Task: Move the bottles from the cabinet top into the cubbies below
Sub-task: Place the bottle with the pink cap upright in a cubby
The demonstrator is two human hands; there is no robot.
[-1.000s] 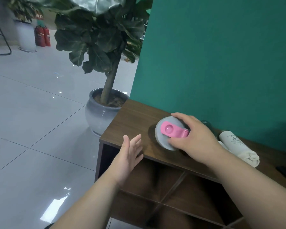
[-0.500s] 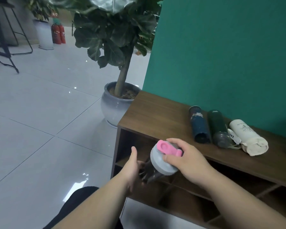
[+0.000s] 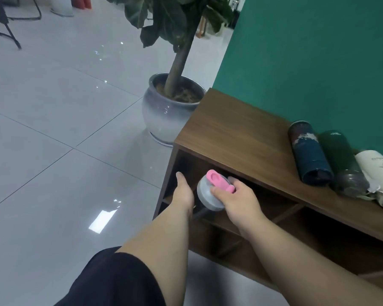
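A bottle with a grey lid and pink flip cap (image 3: 206, 195) is held lying down at the mouth of the top-left cubby (image 3: 187, 171) of the brown wooden cabinet (image 3: 237, 133). My right hand (image 3: 239, 199) grips its lid end. My left hand (image 3: 184, 193) supports its body from the left side; the body is mostly hidden inside the cubby. On the cabinet top lie three more bottles side by side: a dark blue one (image 3: 307, 155), a dark green one (image 3: 341, 164) and a cream one (image 3: 380, 177).
A potted plant in a grey ceramic pot (image 3: 164, 115) stands on the tiled floor just left of the cabinet. A green wall (image 3: 318, 62) backs the cabinet. Lower cubbies (image 3: 230, 237) are divided by wooden slats. My dark-clothed knee (image 3: 111, 281) is at the bottom.
The pink-capped bottle went from the cabinet top down to the front of the top-left cubby. My left hand joined it, and my view dropped lower.
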